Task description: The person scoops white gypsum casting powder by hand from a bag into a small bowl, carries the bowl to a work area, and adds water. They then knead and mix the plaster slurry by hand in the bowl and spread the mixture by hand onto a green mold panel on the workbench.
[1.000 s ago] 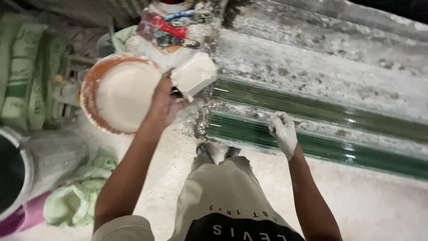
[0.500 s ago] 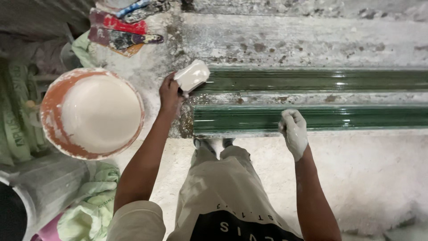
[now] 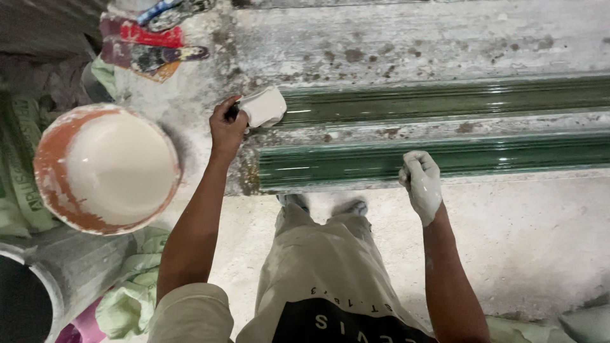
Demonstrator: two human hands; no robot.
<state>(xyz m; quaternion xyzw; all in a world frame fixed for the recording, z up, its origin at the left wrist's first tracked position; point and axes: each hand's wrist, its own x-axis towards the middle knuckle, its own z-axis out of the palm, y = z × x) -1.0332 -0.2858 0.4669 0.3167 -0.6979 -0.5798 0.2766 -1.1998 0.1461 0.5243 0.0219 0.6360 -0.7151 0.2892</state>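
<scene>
Brush, clamped in the left hand, is meeting the far green strip's end, needing even strokes, while the gloved right hand is pressing curled on the near strip.

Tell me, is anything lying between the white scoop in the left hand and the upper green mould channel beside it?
Nothing visible does. The left hand holds the white scoop right at the end of the upper green channel, with only plaster-caked bench surface around it.
</scene>
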